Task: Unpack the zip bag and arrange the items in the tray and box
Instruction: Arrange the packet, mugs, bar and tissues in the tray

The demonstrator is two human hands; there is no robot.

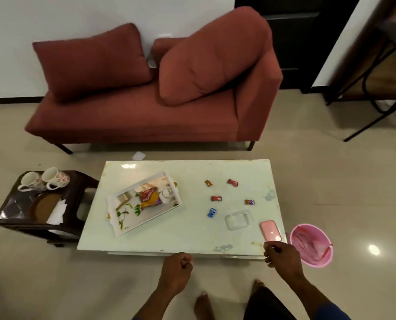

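Both hands, left hand [177, 267] and right hand [279, 256], are hovering clenched and empty at the counter [187, 236] edge, while five light, crinkly wrapped candies [216, 198], easily pinched, are lying beside the clear box [237, 219].

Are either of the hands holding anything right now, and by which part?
Nothing visible: left hand and right hand are curled at the white table's near edge.

— Where does your tray [123, 224] sit on the table [187, 236]?

— At nine o'clock, with a snack packet [149, 196] and a cup [167, 194] in it. Your five sweets [216, 198] lie scattered at two o'clock, the box [238, 219] at four, a phone [270, 230] just right of that.

— And off the table?

— A stool [10, 204] with two mugs [45, 180] stands left; a sofa [132, 121] lies behind at twelve.
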